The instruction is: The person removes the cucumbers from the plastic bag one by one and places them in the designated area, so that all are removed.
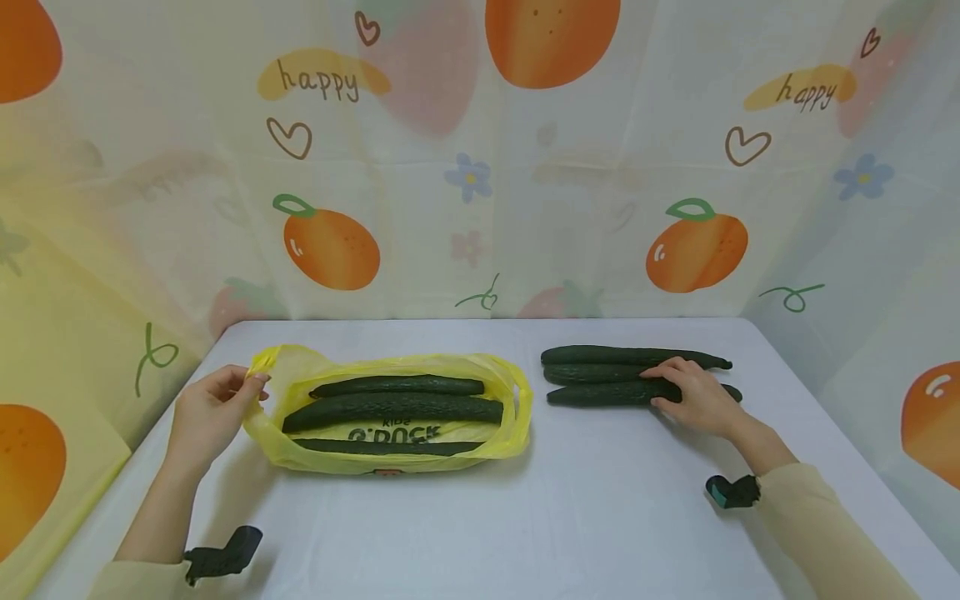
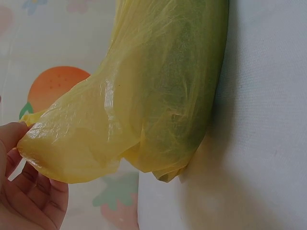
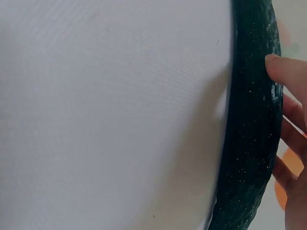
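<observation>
Three loose cucumbers on worktop, head view, right of yellow bag with more inside; right hand grips nearest one, forearm angled in; left hand pinches bag's left end. Left wrist: thumb pinching bag, lower fingers bent. Right wrist: thumb one side, fingers other.

On the white worktop: open yellow bag at left, three dark green cucumbers side by side at right.
</observation>
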A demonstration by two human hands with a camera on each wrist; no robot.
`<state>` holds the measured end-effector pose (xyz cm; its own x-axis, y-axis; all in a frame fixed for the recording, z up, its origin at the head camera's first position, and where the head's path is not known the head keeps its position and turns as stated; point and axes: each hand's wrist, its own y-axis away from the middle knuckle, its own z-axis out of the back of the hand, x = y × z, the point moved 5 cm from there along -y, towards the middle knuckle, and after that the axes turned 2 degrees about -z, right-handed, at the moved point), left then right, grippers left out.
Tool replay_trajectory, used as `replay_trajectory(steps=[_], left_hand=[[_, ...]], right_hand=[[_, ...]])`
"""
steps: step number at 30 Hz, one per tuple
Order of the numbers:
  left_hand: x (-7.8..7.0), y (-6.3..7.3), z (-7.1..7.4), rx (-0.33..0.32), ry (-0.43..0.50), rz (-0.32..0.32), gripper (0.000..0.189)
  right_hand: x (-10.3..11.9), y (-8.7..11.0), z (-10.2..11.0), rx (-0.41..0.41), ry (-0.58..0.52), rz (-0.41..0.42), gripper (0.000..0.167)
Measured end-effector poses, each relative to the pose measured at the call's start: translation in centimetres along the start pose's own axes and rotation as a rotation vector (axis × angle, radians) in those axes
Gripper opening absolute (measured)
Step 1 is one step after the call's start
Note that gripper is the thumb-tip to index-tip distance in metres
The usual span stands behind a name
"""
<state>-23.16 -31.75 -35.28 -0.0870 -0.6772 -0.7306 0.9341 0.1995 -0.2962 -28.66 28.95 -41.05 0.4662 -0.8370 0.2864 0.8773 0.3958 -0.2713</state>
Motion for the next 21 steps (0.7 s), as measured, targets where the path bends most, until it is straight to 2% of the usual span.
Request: replay_trajectory(steps=[7, 21], left_hand=[[0.1, 0.0, 0.0, 0.004, -0.005, 0.005, 0.035], [0.2, 0.0, -0.1, 0.012, -0.025, 0.019, 0.036]], right_hand=[[-0.2, -0.1, 0.3, -0.012, -0.063, -0.013, 0.037], [0.4, -0.5, 1.9, -0.151, -0.073, -0.009, 0.032]])
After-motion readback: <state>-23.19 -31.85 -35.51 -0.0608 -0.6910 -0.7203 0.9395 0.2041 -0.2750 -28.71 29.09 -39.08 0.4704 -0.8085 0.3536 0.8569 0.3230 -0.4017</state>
